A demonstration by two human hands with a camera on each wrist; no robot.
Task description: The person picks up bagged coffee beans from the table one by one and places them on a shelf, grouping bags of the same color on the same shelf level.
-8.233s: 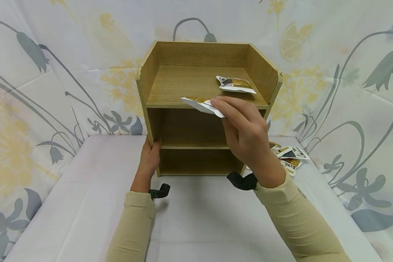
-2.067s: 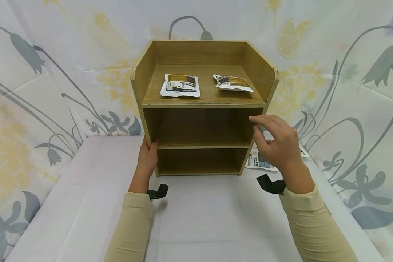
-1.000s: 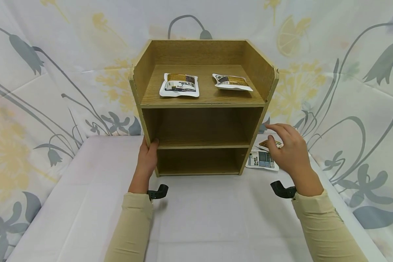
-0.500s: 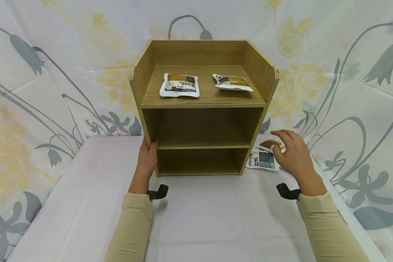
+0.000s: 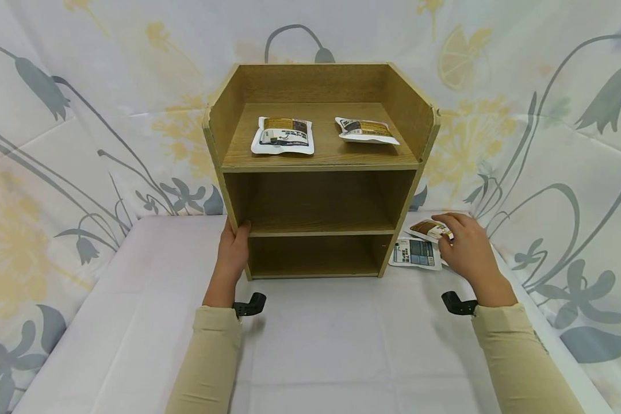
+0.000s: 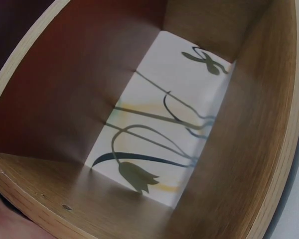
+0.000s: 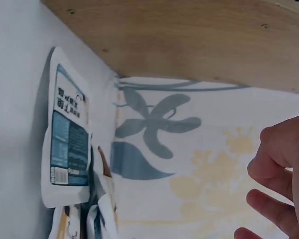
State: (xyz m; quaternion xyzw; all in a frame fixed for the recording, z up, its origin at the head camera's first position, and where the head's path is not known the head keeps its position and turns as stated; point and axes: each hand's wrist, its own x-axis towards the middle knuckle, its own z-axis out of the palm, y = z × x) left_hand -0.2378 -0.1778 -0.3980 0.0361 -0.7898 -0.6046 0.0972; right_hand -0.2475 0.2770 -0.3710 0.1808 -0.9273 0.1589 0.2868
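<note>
My left hand (image 5: 232, 252) grips the left side panel of a small wooden shelf unit (image 5: 318, 84), thumb on the front edge. In the left wrist view only a bit of that hand (image 6: 12, 224) shows beside a compartment wall (image 6: 239, 134). My right hand (image 5: 467, 246) hovers with bent, parted fingers over flat white pouches right of the shelf, holding nothing. Under it lie a blue-labelled pouch (image 5: 415, 253) and a brown-labelled pouch (image 5: 427, 229); the hand hides others. In the right wrist view its fingers (image 7: 276, 149) stand apart from the blue-labelled pouch (image 7: 70, 134).
Two more pouches rest on the top shelf, one at left (image 5: 283, 137) and one at right (image 5: 367, 131). The shelf unit stands on a white-covered table (image 5: 315, 339). Floral cloth (image 5: 134, 75) hangs behind and at both sides.
Since the earliest frame, the pouch in my right hand was put down on the top shelf's left. The right hand then moved right and down to the table pouches. The left hand stayed.
</note>
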